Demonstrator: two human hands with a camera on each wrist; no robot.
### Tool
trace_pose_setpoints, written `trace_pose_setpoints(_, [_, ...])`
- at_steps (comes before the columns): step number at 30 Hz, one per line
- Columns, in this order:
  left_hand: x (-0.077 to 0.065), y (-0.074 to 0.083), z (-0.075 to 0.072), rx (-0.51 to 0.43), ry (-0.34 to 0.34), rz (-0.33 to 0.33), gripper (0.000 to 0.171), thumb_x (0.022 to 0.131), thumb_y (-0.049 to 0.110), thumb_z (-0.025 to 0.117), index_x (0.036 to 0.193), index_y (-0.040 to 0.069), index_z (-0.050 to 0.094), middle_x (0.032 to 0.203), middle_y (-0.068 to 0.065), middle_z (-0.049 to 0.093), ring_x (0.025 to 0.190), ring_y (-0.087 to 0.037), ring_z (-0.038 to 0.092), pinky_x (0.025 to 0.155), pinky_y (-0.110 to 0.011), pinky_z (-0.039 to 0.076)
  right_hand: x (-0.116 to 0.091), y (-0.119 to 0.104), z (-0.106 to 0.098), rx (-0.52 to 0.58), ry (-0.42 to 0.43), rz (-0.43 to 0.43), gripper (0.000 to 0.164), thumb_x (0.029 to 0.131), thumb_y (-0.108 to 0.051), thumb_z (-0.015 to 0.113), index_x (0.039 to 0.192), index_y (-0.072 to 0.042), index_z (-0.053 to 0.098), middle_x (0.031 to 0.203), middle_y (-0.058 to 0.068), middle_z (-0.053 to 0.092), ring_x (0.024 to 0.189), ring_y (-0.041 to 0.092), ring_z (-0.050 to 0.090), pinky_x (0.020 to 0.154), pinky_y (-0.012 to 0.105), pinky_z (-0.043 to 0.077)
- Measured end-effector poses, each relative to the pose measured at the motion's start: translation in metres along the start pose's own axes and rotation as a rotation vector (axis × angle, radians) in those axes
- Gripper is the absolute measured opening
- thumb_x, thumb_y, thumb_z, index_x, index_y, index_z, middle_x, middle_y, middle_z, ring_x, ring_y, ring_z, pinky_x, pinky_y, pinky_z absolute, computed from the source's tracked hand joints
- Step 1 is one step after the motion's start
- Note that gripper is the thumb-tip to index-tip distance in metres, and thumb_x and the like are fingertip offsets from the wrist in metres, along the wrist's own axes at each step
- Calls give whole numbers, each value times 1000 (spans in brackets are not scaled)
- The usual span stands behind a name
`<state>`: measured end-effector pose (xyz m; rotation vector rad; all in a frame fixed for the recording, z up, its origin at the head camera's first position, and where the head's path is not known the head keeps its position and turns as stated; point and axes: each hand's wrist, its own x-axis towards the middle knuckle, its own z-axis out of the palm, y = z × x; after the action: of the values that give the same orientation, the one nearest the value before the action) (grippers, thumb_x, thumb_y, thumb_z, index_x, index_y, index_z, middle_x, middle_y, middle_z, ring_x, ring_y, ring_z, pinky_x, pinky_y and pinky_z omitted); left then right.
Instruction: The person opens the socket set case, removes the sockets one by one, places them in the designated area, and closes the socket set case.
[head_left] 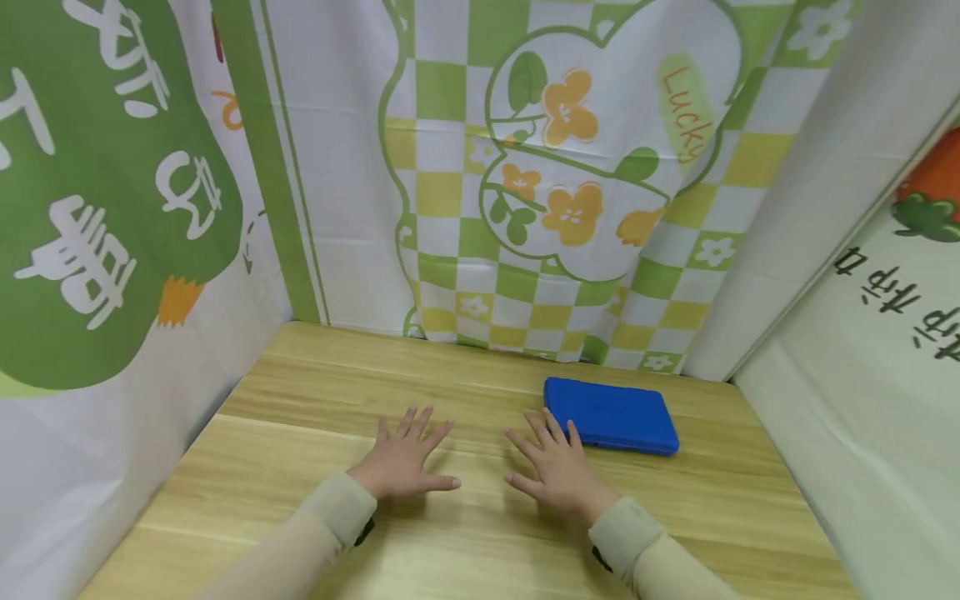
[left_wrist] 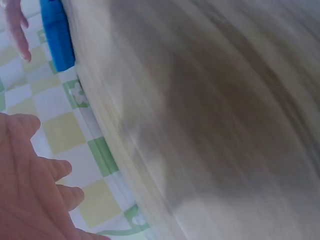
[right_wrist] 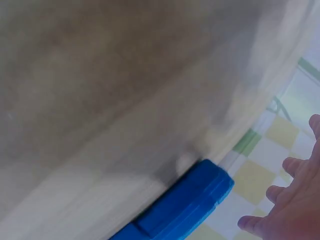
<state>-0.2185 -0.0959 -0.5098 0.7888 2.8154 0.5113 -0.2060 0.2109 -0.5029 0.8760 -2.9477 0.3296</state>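
A flat blue plastic case [head_left: 611,415] lies closed on the wooden table, right of the middle and toward the back. My right hand [head_left: 558,472] hovers palm down beside the case's left end, fingers spread and holding nothing. In the head view its fingertips overlap the case's near left corner; the right wrist view shows the hand [right_wrist: 295,200] raised apart from the case [right_wrist: 185,205]. Farther left, my left hand [head_left: 401,464] is also spread palm down over the table with nothing in it. The left wrist view shows its palm [left_wrist: 25,185] above the tabletop.
The wood-grain table [head_left: 315,400] ends at a checked green, yellow and white cloth [head_left: 495,275] hanging behind it. Printed cloth hangs along the left side [head_left: 150,450], and a white printed sheet [head_left: 862,400] borders the right.
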Motion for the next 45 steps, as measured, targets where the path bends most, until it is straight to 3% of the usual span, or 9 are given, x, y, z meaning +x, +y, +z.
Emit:
trace_pose_setpoints(6, [16, 6, -4, -131, 4, -1, 98, 94, 75, 52, 166, 14, 25, 169, -25, 13, 153, -50, 9, 112, -79, 11, 0, 15, -12, 89, 19, 122, 67, 102, -49, 61, 157, -12, 47, 163, 27, 29, 150, 54, 17, 111, 80, 15])
trace_pose_setpoints(13, [48, 26, -9, -336, 26, 19, 86, 101, 57, 57, 165, 10, 25, 165, -26, 23, 150, -48, 22, 113, -70, 28, 0, 40, -29, 174, 13, 253, 69, 106, -45, 55, 162, -9, 36, 166, 28, 21, 151, 54, 12, 112, 79, 14])
trace_pose_setpoints(17, [65, 33, -6, -453, 49, -22, 82, 102, 51, 58, 164, 9, 25, 165, -24, 26, 150, -45, 24, 116, -65, 28, -1, 52, -38, 236, 20, 299, 71, 107, -44, 53, 163, -7, 31, 165, 31, 19, 149, 58, 12, 109, 81, 17])
trace_pose_setpoints(22, [81, 42, -3, -601, 60, -60, 78, 103, 43, 58, 163, 3, 27, 164, -24, 28, 150, -45, 25, 118, -62, 25, -8, 69, -41, 293, 36, 354, 80, 104, -40, 62, 162, 0, 26, 163, 35, 19, 146, 61, 15, 109, 79, 22])
trace_pose_setpoints(29, [107, 57, 7, -769, 79, -108, 72, 104, 36, 60, 160, 0, 31, 153, -26, 44, 139, -42, 45, 111, -56, 40, -18, 98, -48, 365, 59, 446, 79, 104, -31, 63, 161, 6, 21, 160, 39, 21, 145, 59, 19, 113, 72, 23])
trace_pose_setpoints(33, [124, 67, 13, -856, 66, -146, 72, 103, 35, 63, 159, 1, 32, 148, -24, 48, 134, -41, 50, 106, -56, 44, -24, 120, -61, 410, 102, 556, 75, 105, -26, 61, 157, 13, 23, 155, 43, 27, 142, 59, 27, 111, 69, 30])
trace_pose_setpoints(39, [143, 81, 19, -978, 41, -185, 71, 103, 36, 64, 159, 3, 34, 144, -20, 52, 124, -38, 58, 102, -53, 49, -44, 145, -75, 642, 130, 772, 76, 108, -27, 50, 161, 10, 9, 159, 42, 15, 146, 57, 21, 114, 66, 29])
trace_pose_setpoints(45, [155, 98, 29, -1144, 44, -323, 71, 102, 35, 65, 158, 1, 36, 150, -22, 50, 121, -39, 62, 101, -49, 51, -66, 161, -71, 834, 154, 900, 78, 110, -33, 45, 162, 6, 1, 163, 39, 6, 148, 56, 18, 116, 64, 27])
